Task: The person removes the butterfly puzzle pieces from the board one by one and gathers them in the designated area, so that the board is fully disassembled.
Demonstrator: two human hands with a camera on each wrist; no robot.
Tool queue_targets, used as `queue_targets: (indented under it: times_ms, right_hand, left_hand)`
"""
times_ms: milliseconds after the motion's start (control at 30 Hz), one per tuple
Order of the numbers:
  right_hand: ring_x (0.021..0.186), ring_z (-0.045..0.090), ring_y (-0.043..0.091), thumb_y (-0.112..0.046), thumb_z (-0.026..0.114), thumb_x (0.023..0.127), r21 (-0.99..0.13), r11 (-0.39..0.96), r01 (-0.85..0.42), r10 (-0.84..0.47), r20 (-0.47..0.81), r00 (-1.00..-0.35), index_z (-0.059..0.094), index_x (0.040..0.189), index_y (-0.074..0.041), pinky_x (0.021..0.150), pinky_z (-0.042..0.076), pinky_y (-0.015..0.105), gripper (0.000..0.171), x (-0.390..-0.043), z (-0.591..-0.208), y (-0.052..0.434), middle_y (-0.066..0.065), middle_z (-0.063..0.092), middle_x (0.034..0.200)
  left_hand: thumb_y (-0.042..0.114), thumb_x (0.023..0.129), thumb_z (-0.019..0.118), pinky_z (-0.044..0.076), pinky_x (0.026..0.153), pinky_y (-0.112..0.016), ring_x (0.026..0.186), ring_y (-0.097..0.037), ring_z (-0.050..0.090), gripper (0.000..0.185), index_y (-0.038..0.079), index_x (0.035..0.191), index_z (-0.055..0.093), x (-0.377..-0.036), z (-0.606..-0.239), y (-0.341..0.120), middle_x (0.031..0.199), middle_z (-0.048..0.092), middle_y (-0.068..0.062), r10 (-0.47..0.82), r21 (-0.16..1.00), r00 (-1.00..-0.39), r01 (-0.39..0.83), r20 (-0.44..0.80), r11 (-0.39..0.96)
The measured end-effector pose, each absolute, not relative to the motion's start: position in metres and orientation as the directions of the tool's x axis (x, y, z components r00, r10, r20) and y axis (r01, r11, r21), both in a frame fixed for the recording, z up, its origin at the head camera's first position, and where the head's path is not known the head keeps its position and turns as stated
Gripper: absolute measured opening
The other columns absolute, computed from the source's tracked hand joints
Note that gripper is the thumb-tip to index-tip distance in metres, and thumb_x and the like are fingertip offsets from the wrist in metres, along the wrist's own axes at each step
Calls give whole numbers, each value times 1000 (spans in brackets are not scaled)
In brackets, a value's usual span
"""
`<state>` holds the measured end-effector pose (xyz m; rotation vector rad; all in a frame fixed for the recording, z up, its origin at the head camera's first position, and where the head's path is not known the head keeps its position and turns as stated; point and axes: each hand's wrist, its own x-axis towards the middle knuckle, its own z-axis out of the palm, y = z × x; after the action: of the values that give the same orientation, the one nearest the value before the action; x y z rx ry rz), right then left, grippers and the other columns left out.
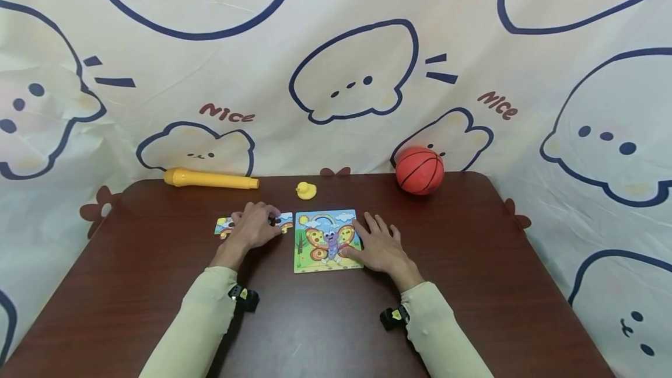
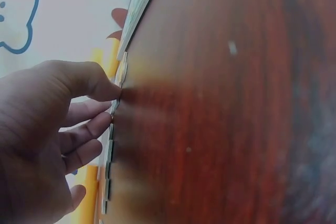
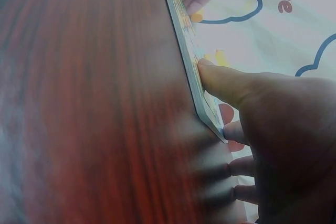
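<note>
- Puzzle (image 1: 328, 241) is lying flat on the table (image 1: 472, 284), its butterfly picture facing up; everything below is being placed from it.
- Right hand (image 1: 382, 248) is resting at the puzzle's right edge, fingers straight and spread, thumb (image 3: 223, 80) lying on the board's surface.
- Left hand (image 1: 254, 225) is sitting just left of the puzzle over loose pieces (image 1: 224, 226), fingers curled; the left wrist view is showing thumb and fingertips pinching at the edge of a piece (image 2: 116, 106).
- Judging from this, a clean lift is calling for the fingertip getting under the piece's edge while the right hand is keeping the board from sliding.
- Beyond the puzzle, a duck (image 1: 305, 190) is sitting close, a yellow tube (image 1: 210, 179) is lying to the far left and a ball (image 1: 419, 170) to the far right.
- The left hand is covering most of the pieces, so their number and shapes are staying unclear.
- Both wrist views are blurring badly and showing boards only edge-on.
</note>
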<state>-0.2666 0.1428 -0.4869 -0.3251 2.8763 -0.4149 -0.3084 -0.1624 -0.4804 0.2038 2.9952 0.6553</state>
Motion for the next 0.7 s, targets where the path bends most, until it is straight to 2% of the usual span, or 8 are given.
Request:
queue_targets:
  times_ms: [167,467,700]
  right_hand:
    - [149,12,35,-72,53,82,-295,936,-193,-252,-176,-952,30,152,-27,113,12,64,86,-266,-486,141,9,17,162]
    - [149,11,35,-71,54,83,-305,934,-186,-247,-174,-953,30,152,-27,113,11,64,85,-265,-484,142,10,17,162]
    - [149,12,36,-67,56,84,-315,929,-194,-257,-173,-951,30,152,-27,113,11,64,83,-264,-483,140,10,17,162]
  left_hand:
    - [26,83,71,18,100,-63,114,-31,42,40,10,119,66,-305,-480,-164,122,59,-11,155,417,-988,136,-13,899]
    - [25,88,64,25,97,-61,117,-31,45,38,10,124,63,-289,-475,-149,127,58,-12,187,515,-982,170,19,840]
    - [28,88,64,29,96,-62,117,-28,46,39,13,124,62,-275,-476,-141,126,57,-8,247,505,-969,217,8,835]
